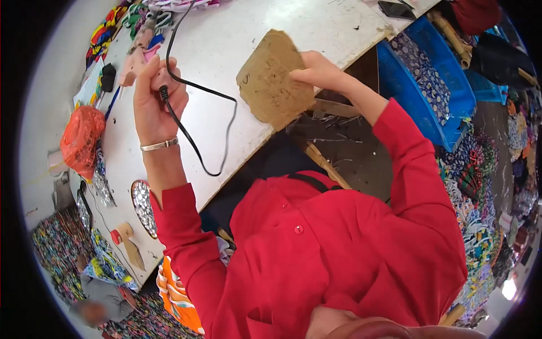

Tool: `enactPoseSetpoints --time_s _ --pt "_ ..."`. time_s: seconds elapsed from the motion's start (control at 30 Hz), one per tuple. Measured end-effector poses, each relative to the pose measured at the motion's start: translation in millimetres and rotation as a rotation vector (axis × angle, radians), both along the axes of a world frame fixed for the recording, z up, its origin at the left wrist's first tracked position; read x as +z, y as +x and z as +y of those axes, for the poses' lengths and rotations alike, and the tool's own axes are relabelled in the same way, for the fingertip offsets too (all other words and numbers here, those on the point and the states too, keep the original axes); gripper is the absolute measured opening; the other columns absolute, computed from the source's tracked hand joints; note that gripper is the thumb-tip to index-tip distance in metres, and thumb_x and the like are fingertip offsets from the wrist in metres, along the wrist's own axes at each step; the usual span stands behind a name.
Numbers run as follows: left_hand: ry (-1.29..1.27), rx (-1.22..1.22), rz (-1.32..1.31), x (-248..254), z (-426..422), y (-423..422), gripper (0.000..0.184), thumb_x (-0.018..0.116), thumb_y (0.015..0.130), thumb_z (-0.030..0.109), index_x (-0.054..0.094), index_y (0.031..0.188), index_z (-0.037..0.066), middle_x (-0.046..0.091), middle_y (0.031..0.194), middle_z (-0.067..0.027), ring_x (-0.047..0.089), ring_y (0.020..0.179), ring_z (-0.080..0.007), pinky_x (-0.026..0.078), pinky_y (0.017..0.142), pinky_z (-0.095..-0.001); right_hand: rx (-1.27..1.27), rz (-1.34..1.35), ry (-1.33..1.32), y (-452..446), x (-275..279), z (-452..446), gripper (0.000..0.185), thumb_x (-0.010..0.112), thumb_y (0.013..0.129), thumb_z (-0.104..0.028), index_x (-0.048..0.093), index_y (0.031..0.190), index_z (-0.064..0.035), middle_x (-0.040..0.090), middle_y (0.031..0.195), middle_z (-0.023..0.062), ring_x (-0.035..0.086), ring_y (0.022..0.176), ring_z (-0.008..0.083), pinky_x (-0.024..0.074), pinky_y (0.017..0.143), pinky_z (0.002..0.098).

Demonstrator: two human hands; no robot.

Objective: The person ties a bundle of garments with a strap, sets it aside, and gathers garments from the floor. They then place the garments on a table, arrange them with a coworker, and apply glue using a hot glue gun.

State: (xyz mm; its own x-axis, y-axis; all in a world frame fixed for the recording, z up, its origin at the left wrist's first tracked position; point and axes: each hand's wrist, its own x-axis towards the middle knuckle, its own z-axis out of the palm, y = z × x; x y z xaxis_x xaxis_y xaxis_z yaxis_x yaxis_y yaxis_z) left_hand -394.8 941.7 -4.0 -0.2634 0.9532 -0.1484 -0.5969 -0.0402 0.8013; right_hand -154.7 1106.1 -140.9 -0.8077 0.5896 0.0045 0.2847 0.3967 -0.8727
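Note:
My left hand (160,101) is closed around the handle of a pink glue gun (133,63), held over the white table. A black cord (195,152) runs out of the handle's base and loops across the tabletop. Between the thumb and fingers of my right hand (322,70) is a worn brown cardboard piece (272,79) with dark marks on it. The cardboard is tilted over the table's front edge, apart from the glue gun. My right fingers are partly hidden behind it.
The white table (226,34) bears coloured fabric scraps (104,34), an orange bag (82,141), a roll of tape (121,233), a sequined piece (144,208) and a phone (397,9). A blue crate (454,73) stands to the right. Another person (101,299) is at lower left.

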Motion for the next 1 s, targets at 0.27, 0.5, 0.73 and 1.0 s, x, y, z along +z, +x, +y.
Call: enactPoseSetpoints --time_s 0.27,0.5,0.73,1.0 --pt "-0.110 0.086 0.040 -26 7 17 0.026 0.055 0.086 0.027 0.049 0.083 0.002 0.031 0.049 0.0088 0.024 0.036 -0.0041 0.017 0.033 -0.0192 -0.775 -0.511 0.601 140 -12 154 0.036 0.051 0.072 -0.030 0.065 0.090 -0.0026 0.062 0.091 0.0221 0.060 0.088 0.0385 0.0476 0.075 0.0457" --pt "-0.150 0.060 0.003 -47 15 19 0.026 0.056 0.085 0.028 0.049 0.083 0.003 0.031 0.048 0.0082 0.024 0.036 -0.0043 0.017 0.033 -0.0192 -1.007 -0.973 0.691 336 26 115 0.031 0.052 0.075 -0.024 0.063 0.094 -0.0028 0.064 0.089 0.0204 0.062 0.085 0.0345 0.0483 0.072 0.0427" --pt "-0.135 0.068 0.021 -40 21 14 0.027 0.057 0.084 0.029 0.049 0.081 0.003 0.031 0.048 0.0076 0.024 0.036 -0.0044 0.018 0.034 -0.0191 -0.716 0.105 -0.057 177 45 93 0.031 0.062 0.079 -0.018 0.059 0.105 -0.0001 0.062 0.092 0.0041 0.058 0.077 0.0119 0.0456 0.067 0.0246" --pt "-0.157 0.131 0.074 -30 8 5 0.027 0.057 0.084 0.029 0.049 0.081 0.003 0.032 0.048 0.0075 0.025 0.036 -0.0043 0.019 0.033 -0.0190 -0.476 0.202 -0.188 -72 -24 80 0.030 0.058 0.069 -0.017 0.063 0.090 0.0050 0.064 0.072 0.0135 0.063 0.066 0.0204 0.0495 0.057 0.0319"
